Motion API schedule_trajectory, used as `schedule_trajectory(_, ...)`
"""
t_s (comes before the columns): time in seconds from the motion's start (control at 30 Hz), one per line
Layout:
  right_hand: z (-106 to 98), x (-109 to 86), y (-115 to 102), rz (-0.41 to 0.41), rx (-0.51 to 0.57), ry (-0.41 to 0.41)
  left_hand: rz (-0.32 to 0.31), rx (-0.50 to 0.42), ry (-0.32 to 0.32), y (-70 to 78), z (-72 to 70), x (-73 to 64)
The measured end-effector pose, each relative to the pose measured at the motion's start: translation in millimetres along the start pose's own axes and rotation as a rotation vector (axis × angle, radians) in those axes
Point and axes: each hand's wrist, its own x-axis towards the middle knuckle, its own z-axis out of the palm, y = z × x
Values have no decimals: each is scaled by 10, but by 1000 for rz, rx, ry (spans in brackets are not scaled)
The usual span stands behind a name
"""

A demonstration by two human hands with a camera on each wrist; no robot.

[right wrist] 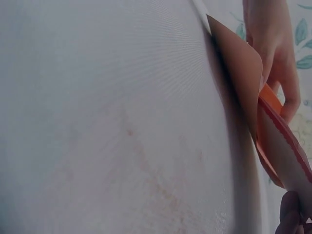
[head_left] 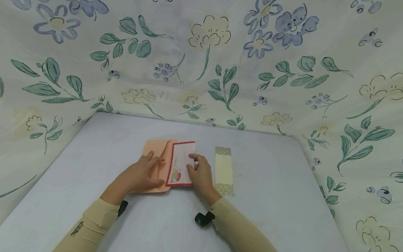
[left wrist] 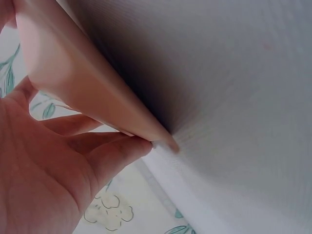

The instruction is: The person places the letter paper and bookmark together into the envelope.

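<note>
A peach envelope (head_left: 151,147) lies on the white table under my left hand (head_left: 143,175), whose spread fingers rest on its face and flap. In the left wrist view the fingertips touch the envelope (left wrist: 83,87) near its edge. A white card (head_left: 182,157) with a red scalloped border and a small printed picture overlaps the envelope's right side. My right hand (head_left: 201,173) pinches the card's right edge between thumb and fingers. The right wrist view shows the card (right wrist: 282,141) with its far end at the envelope's raised opening (right wrist: 243,63).
A pale yellow paper strip (head_left: 224,169) with glittery gold ends lies just right of my right hand. The white table (head_left: 267,196) is backed by a floral cloth (head_left: 176,42). Dark wrist cameras (head_left: 204,218) sit below both hands.
</note>
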Motion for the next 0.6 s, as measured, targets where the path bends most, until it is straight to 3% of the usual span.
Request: schedule_trajectory(0.6, 101, -27, -82, -2, 4, -31, 27, 0, 16, 7, -17, -3)
